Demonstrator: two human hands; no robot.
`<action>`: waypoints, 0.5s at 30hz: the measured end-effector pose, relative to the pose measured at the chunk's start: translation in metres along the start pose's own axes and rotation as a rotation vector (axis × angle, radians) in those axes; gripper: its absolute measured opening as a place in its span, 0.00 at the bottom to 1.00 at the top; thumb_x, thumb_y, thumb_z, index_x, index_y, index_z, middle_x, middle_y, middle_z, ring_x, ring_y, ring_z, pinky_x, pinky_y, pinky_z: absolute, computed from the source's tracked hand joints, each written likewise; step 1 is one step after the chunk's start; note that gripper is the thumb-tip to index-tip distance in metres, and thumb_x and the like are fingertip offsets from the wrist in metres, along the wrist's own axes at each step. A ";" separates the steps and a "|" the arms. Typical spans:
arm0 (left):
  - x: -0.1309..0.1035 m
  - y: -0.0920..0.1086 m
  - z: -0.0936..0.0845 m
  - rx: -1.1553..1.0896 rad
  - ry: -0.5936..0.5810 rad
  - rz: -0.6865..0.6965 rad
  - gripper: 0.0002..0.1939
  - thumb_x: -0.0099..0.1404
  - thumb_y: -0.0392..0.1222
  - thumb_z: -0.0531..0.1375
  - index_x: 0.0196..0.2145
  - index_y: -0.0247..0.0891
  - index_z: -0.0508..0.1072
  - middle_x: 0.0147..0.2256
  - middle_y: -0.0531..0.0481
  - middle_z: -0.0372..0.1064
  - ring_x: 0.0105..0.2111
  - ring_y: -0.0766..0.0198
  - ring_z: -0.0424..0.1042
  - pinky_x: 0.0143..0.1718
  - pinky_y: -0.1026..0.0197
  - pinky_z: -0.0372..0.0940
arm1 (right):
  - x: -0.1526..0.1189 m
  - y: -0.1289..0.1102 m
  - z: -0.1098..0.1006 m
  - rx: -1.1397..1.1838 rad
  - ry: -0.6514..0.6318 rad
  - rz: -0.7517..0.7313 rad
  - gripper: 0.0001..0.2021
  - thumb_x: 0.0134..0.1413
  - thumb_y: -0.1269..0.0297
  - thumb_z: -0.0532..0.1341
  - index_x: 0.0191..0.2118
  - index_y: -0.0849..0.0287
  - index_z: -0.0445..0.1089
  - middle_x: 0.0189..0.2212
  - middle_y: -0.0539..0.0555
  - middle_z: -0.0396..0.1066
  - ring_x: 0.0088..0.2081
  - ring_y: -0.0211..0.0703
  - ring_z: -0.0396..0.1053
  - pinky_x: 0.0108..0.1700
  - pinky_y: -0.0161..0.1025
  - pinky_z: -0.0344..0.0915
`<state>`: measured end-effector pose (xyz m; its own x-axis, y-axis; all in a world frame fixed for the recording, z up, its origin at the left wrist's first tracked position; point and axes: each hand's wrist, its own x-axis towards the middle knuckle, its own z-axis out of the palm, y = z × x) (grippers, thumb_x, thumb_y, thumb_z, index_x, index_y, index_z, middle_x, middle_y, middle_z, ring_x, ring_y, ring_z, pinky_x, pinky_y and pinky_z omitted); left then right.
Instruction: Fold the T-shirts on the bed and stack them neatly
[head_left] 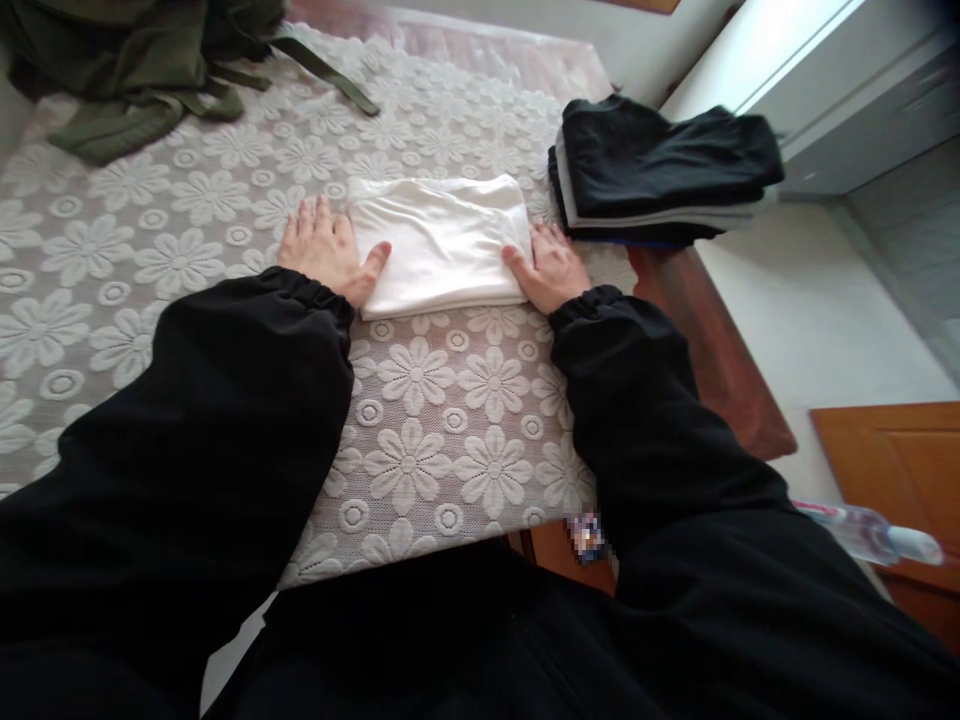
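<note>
A white garment [442,240], folded into a flat rectangle, lies on the lace tablecloth [416,375]; its exact kind does not show. Along its left edge rests my left hand [326,250], palm down, fingers on the cloth and thumb over the garment's corner. My right hand [551,265] lies at the right edge in the same way, its thumb on top of the fabric and its fingers outstretched beside it. Neither hand grips anything.
Just beyond my right hand stands a stack of folded dark and grey clothes [667,165]. An olive-green bag or garment with straps [150,70] sits at the back left. The table's dark red wooden edge [720,350] and a clear bottle [870,530] are on the right.
</note>
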<state>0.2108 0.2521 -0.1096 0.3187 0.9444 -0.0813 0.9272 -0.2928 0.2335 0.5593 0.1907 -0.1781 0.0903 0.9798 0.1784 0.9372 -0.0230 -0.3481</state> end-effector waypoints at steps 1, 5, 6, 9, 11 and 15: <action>0.000 -0.001 -0.003 -0.004 -0.003 0.009 0.62 0.64 0.83 0.32 0.81 0.38 0.55 0.81 0.48 0.50 0.82 0.43 0.40 0.80 0.39 0.43 | 0.000 0.000 -0.001 0.003 0.003 -0.018 0.52 0.71 0.20 0.41 0.77 0.59 0.66 0.77 0.64 0.60 0.79 0.72 0.52 0.80 0.72 0.48; 0.001 -0.001 -0.011 -0.033 0.022 0.076 0.56 0.69 0.81 0.40 0.71 0.33 0.69 0.74 0.38 0.63 0.74 0.35 0.59 0.74 0.35 0.57 | 0.000 -0.005 -0.007 0.003 0.000 -0.068 0.50 0.71 0.21 0.42 0.73 0.58 0.72 0.73 0.63 0.66 0.76 0.70 0.58 0.80 0.67 0.54; 0.001 -0.001 -0.013 -0.044 0.027 0.080 0.54 0.70 0.82 0.42 0.70 0.33 0.70 0.72 0.38 0.66 0.71 0.35 0.61 0.72 0.36 0.60 | 0.000 -0.006 -0.008 -0.004 -0.002 -0.072 0.49 0.71 0.21 0.43 0.73 0.57 0.72 0.72 0.63 0.66 0.76 0.70 0.58 0.80 0.67 0.55; 0.002 -0.003 -0.014 -0.116 0.029 0.050 0.51 0.71 0.80 0.46 0.70 0.35 0.66 0.69 0.43 0.69 0.66 0.42 0.66 0.68 0.41 0.65 | 0.000 -0.009 -0.010 -0.032 -0.019 -0.076 0.47 0.73 0.23 0.44 0.73 0.57 0.71 0.72 0.63 0.66 0.76 0.71 0.57 0.80 0.67 0.54; 0.003 -0.005 -0.013 -0.207 0.007 0.056 0.46 0.75 0.75 0.45 0.75 0.38 0.57 0.68 0.46 0.70 0.61 0.48 0.70 0.65 0.43 0.67 | -0.001 -0.010 -0.012 -0.036 -0.025 -0.074 0.46 0.73 0.25 0.46 0.74 0.58 0.69 0.73 0.63 0.66 0.76 0.72 0.57 0.81 0.67 0.53; 0.011 -0.008 -0.011 -0.586 -0.079 0.132 0.46 0.75 0.63 0.55 0.80 0.46 0.39 0.67 0.42 0.72 0.55 0.51 0.75 0.56 0.40 0.74 | -0.005 -0.015 -0.015 0.053 -0.006 -0.090 0.42 0.73 0.30 0.52 0.76 0.57 0.65 0.72 0.63 0.68 0.74 0.70 0.60 0.78 0.66 0.58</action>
<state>0.2047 0.2668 -0.1019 0.4578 0.8853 -0.0817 0.6231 -0.2540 0.7397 0.5494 0.1835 -0.1603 0.0043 0.9786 0.2055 0.9223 0.0756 -0.3791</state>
